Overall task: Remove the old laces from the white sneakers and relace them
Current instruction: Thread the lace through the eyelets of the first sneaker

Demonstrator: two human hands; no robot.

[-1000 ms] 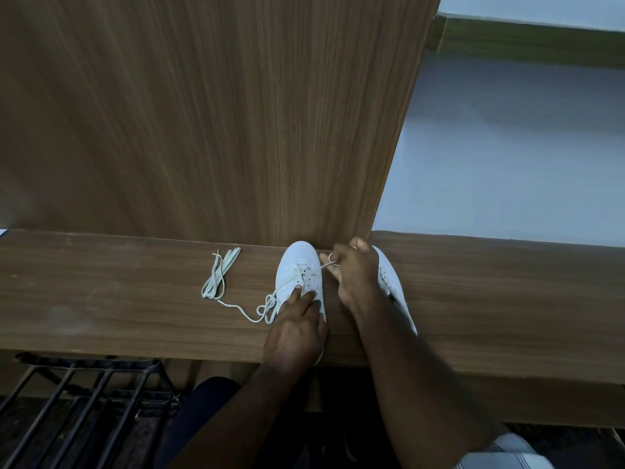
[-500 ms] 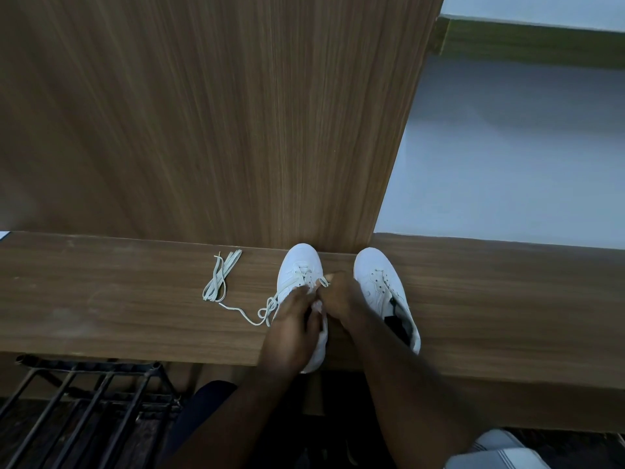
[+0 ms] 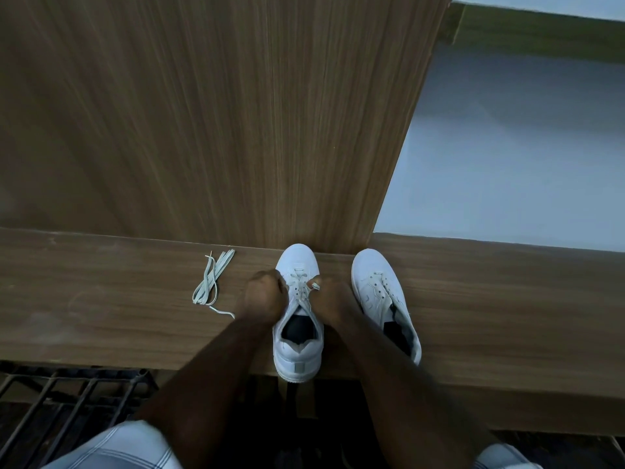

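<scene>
A tall wooden panel [image 3: 203, 113] is standing behind a wooden shelf [image 3: 101, 316], and both white sneakers are sitting on that shelf with toes pointing away toward the panel and heels toward the person. The left sneaker [image 3: 297, 350] is lying between the two forearms, its long axis running straight away from the body, its heel overhanging the shelf's near edge. The right sneaker [image 3: 382, 292] is resting just beside it, tilted a little outward, its eyelets looking bare of any lace. A loose lace [image 3: 211, 282] is lying bunched on the shelf to the left, apart from the shoes. The left hand [image 3: 265, 297] is curling its fingers at the left side of the eyelet rows and the right hand [image 3: 329, 299] is curling at the right side; each seems to be pinching an end of the lace in the shoe [image 3: 301, 286], though the pinch itself is too small to see clearly. The lace is crossing the tongue between the two hands, so any pull is likely to be running sideways, across the shoe's long axis, with both hands equally near
</scene>
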